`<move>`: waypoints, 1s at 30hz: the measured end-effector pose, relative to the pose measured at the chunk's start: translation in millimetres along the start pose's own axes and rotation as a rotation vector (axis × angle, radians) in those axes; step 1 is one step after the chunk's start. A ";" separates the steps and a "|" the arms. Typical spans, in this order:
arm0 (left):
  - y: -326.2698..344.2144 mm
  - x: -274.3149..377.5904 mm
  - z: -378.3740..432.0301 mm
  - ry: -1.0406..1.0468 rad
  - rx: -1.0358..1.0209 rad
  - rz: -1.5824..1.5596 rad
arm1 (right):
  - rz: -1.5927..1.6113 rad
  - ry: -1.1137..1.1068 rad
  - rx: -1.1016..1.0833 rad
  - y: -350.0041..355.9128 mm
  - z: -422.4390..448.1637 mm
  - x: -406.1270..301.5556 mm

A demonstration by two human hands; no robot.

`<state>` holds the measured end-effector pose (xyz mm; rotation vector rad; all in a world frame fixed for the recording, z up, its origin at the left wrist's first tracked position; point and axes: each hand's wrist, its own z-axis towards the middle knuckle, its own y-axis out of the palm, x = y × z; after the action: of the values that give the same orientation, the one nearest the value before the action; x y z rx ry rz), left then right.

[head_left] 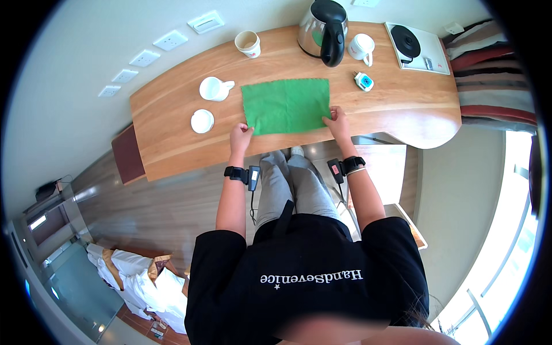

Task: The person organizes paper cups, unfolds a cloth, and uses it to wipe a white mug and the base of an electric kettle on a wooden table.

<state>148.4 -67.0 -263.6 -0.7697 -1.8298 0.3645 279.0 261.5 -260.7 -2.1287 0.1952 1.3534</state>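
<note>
A green cloth (pixel 286 106) with a pinked edge lies spread on the wooden desk (pixel 172 151), close to its front edge. My left hand (pixel 241 137) pinches the cloth's near left corner between thumb and fingers. At the near right corner, my right hand (pixel 338 123) grips the cloth in the same way. Shallow creases run across the fabric. Left of the cloth stand a white mug (pixel 215 89) and a round white lid or dish (pixel 202 121). To the right lies a small white plug-in device (pixel 363 81) with a blue face.
Along the back stand a paper cup (pixel 248 44), a steel electric kettle (pixel 323 32) with a black handle, and another white mug (pixel 362 48). A white tray (pixel 435 54) carries the kettle's black base (pixel 405 41). Wall sockets (pixel 170 40) line the wall; a striped curtain (pixel 491 82) hangs at right.
</note>
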 end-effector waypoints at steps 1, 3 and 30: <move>0.6 2.7 -3.0 -0.062 -0.021 -0.118 | 0.079 0.002 0.040 -1.3 -0.1 3.9; -0.5 10.6 -9.4 -0.182 -0.063 -0.350 | 0.240 0.005 0.121 -3.9 -0.9 16.2; -14.1 18.9 -36.7 -0.362 -0.165 -0.631 | -0.054 -0.544 -0.326 134.6 -77.6 -108.1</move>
<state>173.1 -69.0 -227.7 -0.2037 -2.3488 -0.0678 231.2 89.0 -199.2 -1.8992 -0.3193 1.9746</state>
